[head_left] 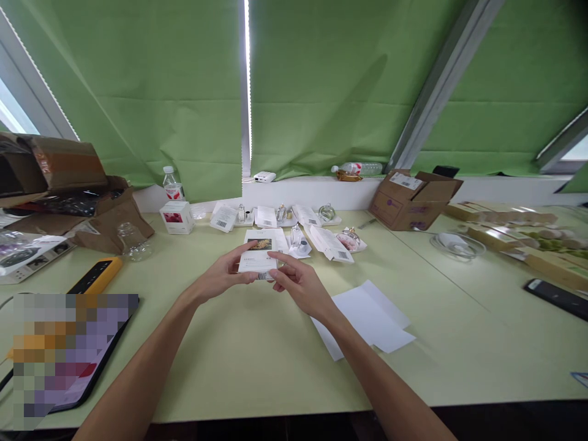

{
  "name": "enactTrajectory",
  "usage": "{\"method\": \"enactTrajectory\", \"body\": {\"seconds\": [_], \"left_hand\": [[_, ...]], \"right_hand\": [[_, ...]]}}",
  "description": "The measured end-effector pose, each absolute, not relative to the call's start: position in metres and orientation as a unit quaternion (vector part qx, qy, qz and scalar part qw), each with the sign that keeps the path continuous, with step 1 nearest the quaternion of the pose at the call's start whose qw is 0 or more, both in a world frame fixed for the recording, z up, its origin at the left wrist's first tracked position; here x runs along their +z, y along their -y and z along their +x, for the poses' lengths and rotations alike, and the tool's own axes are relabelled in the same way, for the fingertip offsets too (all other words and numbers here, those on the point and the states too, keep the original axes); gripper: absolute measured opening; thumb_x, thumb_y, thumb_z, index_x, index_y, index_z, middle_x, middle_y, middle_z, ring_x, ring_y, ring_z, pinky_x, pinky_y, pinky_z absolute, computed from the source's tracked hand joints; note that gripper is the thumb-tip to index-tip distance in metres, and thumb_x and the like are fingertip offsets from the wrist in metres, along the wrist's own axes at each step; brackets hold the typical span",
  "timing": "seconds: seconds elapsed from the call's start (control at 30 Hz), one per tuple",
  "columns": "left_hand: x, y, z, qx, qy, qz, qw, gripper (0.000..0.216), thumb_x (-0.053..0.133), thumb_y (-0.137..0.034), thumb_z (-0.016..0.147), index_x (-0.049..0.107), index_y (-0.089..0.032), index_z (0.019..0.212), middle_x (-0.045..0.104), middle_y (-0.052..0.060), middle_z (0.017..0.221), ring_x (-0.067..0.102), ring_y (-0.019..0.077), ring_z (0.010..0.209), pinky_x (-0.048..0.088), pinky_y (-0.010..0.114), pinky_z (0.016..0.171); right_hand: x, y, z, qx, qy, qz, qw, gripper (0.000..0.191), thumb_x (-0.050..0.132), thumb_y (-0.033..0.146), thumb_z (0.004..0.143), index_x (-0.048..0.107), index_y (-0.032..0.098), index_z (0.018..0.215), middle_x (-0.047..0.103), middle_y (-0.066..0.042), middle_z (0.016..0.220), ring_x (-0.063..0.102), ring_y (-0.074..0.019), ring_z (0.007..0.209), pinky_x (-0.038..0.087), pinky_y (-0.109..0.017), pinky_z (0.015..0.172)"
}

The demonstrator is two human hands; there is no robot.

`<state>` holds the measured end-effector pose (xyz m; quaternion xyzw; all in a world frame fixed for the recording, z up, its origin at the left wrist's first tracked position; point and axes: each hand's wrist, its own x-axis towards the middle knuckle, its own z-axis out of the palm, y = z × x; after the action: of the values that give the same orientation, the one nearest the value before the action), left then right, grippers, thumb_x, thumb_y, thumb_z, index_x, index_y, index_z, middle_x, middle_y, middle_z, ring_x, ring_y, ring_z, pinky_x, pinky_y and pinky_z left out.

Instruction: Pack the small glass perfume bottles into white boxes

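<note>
Above the middle of the table, a white printed card or flat package with a food-like picture and a barcode is held between both hands. My left hand grips its left side, thumb at the lower edge and index finger reaching over the picture. On its right side, my right hand pinches the lower corner between thumb and fingers. Just behind it stands a clear glass bottle on white packaging. Opened white packs with barcodes and small bottles, one a round pinkish bottle, form rows farther back.
White paper sheets lie right of centre, under my right forearm. At left are a tablet, an orange power strip, a small white box and cartons. At right stand a cardboard box, a coiled cable and a dark phone-like device.
</note>
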<state>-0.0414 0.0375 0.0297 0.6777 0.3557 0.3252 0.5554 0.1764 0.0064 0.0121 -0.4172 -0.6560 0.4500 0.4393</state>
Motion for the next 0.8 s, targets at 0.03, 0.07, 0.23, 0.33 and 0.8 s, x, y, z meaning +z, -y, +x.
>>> {"method": "enactTrajectory", "body": {"seconds": [0.03, 0.07, 0.23, 0.33, 0.8], "left_hand": [[0.0297, -0.0376, -0.0414, 0.324, -0.355, 0.678, 0.556, 0.077, 0.069, -0.036, 0.078, 0.030, -0.033, 0.146, 0.049, 0.008, 0.137, 0.049, 0.0288, 0.118, 0.045, 0.044, 0.092], [0.0295, -0.0378, -0.0415, 0.323, -0.354, 0.679, 0.557, 0.077, 0.068, -0.036, 0.079, 0.030, -0.033, 0.146, 0.049, 0.008, 0.137, 0.049, 0.0288, 0.118, 0.045, 0.044, 0.092], [0.0281, -0.0386, -0.0416, 0.315, -0.358, 0.684, 0.552, 0.075, 0.067, -0.036, 0.080, 0.030, -0.032, 0.146, 0.049, 0.009, 0.137, 0.050, 0.0279, 0.117, 0.046, 0.043, 0.092], [0.0287, -0.0380, -0.0414, 0.317, -0.359, 0.689, 0.545, 0.075, 0.068, -0.036, 0.080, 0.032, -0.033, 0.145, 0.047, 0.007, 0.140, 0.049, 0.0282, 0.119, 0.045, 0.042, 0.093], [0.0280, -0.0381, -0.0404, 0.322, -0.354, 0.684, 0.551, 0.074, 0.068, -0.036, 0.079, 0.033, -0.033, 0.144, 0.048, 0.007, 0.138, 0.047, 0.0286, 0.120, 0.047, 0.042, 0.092]], "right_hand": [[0.0119, -0.0067, 0.1764, 0.450, 0.656, -0.417, 0.439, 0.050, 0.058, 0.049, 0.086, 0.054, 0.026, 0.130, 0.067, -0.003, 0.083, 0.062, -0.0162, 0.071, 0.052, -0.036, 0.073], [0.0117, -0.0070, 0.1764, 0.450, 0.656, -0.416, 0.440, 0.049, 0.058, 0.049, 0.086, 0.055, 0.026, 0.129, 0.066, -0.003, 0.082, 0.062, -0.0161, 0.071, 0.052, -0.035, 0.072], [0.0111, -0.0079, 0.1758, 0.454, 0.655, -0.412, 0.443, 0.049, 0.058, 0.049, 0.086, 0.055, 0.025, 0.128, 0.066, -0.003, 0.081, 0.062, -0.0159, 0.070, 0.052, -0.034, 0.070], [0.0128, -0.0063, 0.1755, 0.450, 0.656, -0.417, 0.440, 0.050, 0.058, 0.050, 0.085, 0.055, 0.025, 0.128, 0.066, -0.003, 0.080, 0.062, -0.0163, 0.070, 0.052, -0.034, 0.070], [0.0131, -0.0055, 0.1750, 0.458, 0.653, -0.410, 0.442, 0.048, 0.059, 0.049, 0.085, 0.056, 0.025, 0.127, 0.065, -0.002, 0.078, 0.062, -0.0160, 0.071, 0.053, -0.034, 0.073]]}}
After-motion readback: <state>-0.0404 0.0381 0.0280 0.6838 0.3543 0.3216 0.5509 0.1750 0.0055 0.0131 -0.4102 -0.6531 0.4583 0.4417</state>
